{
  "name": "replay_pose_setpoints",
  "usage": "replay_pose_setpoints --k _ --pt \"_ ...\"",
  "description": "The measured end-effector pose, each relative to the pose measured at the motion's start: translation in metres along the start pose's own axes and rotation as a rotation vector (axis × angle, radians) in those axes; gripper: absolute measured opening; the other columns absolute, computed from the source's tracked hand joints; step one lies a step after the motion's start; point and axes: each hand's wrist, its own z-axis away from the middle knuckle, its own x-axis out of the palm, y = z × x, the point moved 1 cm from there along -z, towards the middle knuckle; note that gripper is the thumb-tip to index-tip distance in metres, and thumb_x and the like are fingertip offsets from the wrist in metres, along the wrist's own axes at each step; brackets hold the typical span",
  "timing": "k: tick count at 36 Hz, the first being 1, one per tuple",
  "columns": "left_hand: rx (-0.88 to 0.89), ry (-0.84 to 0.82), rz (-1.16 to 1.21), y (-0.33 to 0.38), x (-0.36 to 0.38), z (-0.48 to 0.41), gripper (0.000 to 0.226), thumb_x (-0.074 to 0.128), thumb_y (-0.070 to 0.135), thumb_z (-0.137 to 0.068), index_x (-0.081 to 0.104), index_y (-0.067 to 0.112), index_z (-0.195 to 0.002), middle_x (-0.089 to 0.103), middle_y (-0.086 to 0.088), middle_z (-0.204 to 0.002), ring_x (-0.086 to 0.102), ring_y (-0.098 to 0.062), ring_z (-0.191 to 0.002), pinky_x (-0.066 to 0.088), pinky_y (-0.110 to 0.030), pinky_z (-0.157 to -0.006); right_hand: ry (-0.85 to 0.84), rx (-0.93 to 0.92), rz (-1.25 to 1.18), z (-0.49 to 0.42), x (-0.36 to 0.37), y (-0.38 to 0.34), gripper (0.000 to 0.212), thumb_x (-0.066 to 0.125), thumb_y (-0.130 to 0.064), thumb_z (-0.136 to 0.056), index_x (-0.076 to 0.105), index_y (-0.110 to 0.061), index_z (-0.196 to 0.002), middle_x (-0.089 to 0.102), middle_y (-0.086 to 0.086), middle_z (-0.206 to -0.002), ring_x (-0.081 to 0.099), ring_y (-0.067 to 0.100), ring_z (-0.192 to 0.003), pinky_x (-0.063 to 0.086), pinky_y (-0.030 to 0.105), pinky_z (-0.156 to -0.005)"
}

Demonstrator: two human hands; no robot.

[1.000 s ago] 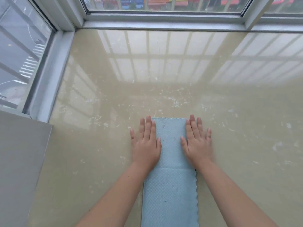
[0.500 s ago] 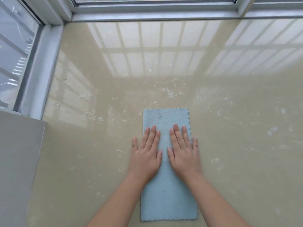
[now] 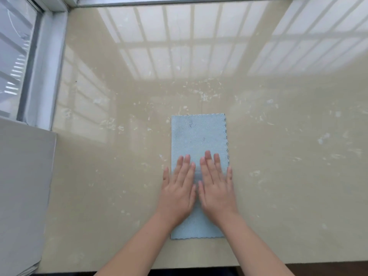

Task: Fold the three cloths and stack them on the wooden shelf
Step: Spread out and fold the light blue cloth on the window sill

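— Pressing down on what?

— Both my palms lie flat on the light blue cloth (image 3: 199,136), folded into a long strip on the glossy beige bench (image 3: 298,156). My left hand (image 3: 177,190) and right hand (image 3: 216,188) sit side by side, nearly touching, on the strip's nearer half.

— Gripping it?

— No, fingers (image 3: 186,166) spread straight, holding nothing. The cloth's scalloped edge runs beside my right hand; the window frame (image 3: 47,66) stands well to the cloth's left.
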Motion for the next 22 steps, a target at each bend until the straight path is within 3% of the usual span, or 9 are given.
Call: replay_pose_setpoints --k 4,8,11,17,19,22 --pt "-0.001 -0.072 -0.055 -0.001 0.009 0.006 0.053 0.01 0.035 -0.1 0.016 0.016 -0.149 0.001 0.003 -0.158 0.01 -0.014 -0.145 0.01 -0.042 -0.113 -0.032 -0.014 0.068 0.013 0.015 0.0 0.067 0.031 -0.029 -0.089 0.006 -0.015 -0.15 -0.002 -0.002 -0.158 0.0 0.017 -0.145 0.01 0.047 -0.111" --pt "-0.021 -0.073 -0.093 -0.008 0.008 0.009 0.055 0.025 0.035 -0.096 0.024 0.014 -0.147 -0.001 0.003 -0.158 0.006 -0.013 -0.145 0.018 -0.046 -0.109 -0.065 -0.049 0.08 0.011 0.01 0.016 0.054 0.015 -0.033 -0.098 0.008 -0.018 -0.15 -0.002 -0.005 -0.158 0.001 0.016 -0.145 0.015 0.048 -0.11" --pt "-0.086 -0.063 -0.105 -0.017 0.005 0.015 0.06 0.032 0.036 -0.089 0.026 0.012 -0.144 -0.004 0.005 -0.158 0.0 -0.011 -0.145 0.018 -0.047 -0.107 -0.064 -0.003 0.07 0.013 0.005 0.031 0.062 0.027 -0.032 -0.093 0.006 -0.02 -0.15 -0.004 -0.008 -0.157 -0.002 0.014 -0.145 0.017 0.049 -0.108" --pt "-0.117 -0.07 -0.096 -0.031 0.0 0.023 0.059 0.022 0.036 -0.096 0.013 0.013 -0.149 -0.008 0.004 -0.158 -0.003 -0.012 -0.145 0.017 -0.049 -0.106 -0.068 0.048 0.047 0.016 -0.003 0.047 0.067 0.029 -0.031 -0.09 0.002 -0.021 -0.15 -0.009 -0.011 -0.157 -0.006 0.011 -0.144 0.012 0.046 -0.109" --pt "-0.144 -0.03 -0.053 -0.028 -0.002 0.026 0.057 0.011 0.039 -0.099 0.014 0.011 -0.148 -0.008 -0.001 -0.158 -0.002 -0.016 -0.146 0.012 -0.047 -0.109 -0.042 0.104 -0.001 0.017 -0.004 0.044 0.065 0.029 -0.03 -0.09 0.006 -0.02 -0.15 -0.011 -0.013 -0.156 -0.008 0.009 -0.144 0.007 0.044 -0.11" --pt "-0.079 0.035 0.003 -0.012 -0.006 0.03 0.056 0.011 0.037 -0.1 0.009 0.011 -0.15 -0.006 -0.004 -0.158 0.001 -0.02 -0.146 0.008 -0.046 -0.113 0.017 0.157 -0.09 0.019 -0.009 0.028 0.063 0.029 -0.027 -0.091 0.008 -0.018 -0.149 -0.011 -0.012 -0.156 -0.007 0.009 -0.144 0.001 0.042 -0.111"
